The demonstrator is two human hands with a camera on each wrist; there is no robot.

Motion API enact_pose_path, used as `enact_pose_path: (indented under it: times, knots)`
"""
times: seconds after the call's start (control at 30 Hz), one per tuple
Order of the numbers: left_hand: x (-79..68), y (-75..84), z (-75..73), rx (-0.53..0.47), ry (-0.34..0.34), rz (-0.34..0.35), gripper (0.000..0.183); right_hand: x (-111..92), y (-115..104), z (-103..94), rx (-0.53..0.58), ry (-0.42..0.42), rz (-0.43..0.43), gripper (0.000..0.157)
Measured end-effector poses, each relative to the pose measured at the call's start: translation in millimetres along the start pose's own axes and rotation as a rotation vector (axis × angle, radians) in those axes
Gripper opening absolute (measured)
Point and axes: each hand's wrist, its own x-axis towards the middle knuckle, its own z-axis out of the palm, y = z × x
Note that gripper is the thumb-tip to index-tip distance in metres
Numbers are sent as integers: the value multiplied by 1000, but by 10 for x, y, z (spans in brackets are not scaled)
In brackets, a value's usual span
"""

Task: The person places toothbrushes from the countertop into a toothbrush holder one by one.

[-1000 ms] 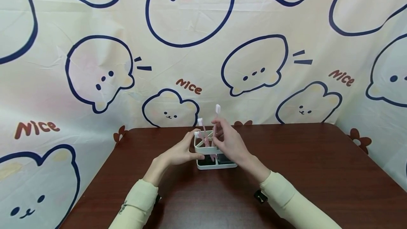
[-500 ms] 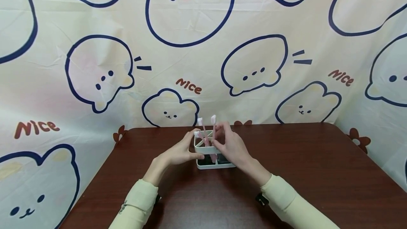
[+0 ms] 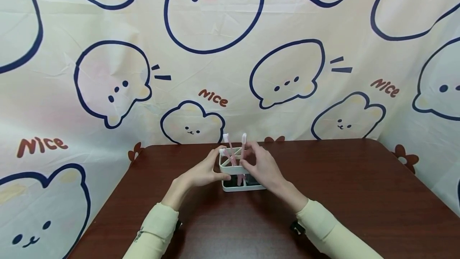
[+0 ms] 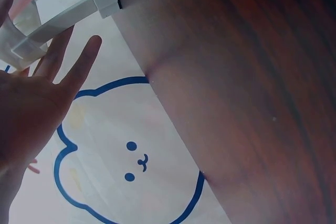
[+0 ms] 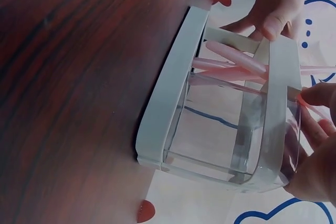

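Note:
A white two-tier toothbrush holder (image 3: 227,169) with clear sides stands on the brown table. Several pink toothbrushes (image 3: 232,157) with white heads lean in its upper openings, their handles (image 5: 231,59) crossing inside in the right wrist view. My left hand (image 3: 201,171) grips the holder's left end, thumb at the front and fingers behind. The left wrist view has that hand (image 4: 37,103) around the upper frame. At the right end, my right hand (image 3: 264,165) rests its thumb on the front rim, fingers curving behind, close to the rightmost toothbrush (image 3: 243,143).
The dark wooden table (image 3: 359,195) extends to both sides and toward me. Behind its far edge hangs a pale curtain (image 3: 287,11) printed with bear outlines. A dark wrist device (image 3: 297,228) sits under my right sleeve.
The rightmost toothbrush has gone down into the holder and now tilts to the right. My right hand has lowered with it to the rim. The left hand has stayed in place.

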Motion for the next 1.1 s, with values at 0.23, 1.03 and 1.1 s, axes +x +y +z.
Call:
enact_pose_path:
  times: [0.23,1.03,1.1]
  knots:
    - [10,-3,-3,2,3,5,89,16,3,-6,-49,-5,-20,21]
    - [-33,-30,-22,-18,16,-7,89,-94,217,-202,-42,52,-128,26]
    - [-37,-35,-17,-12,19,-4,88,-111,254,-225,-43,55,-143,25]
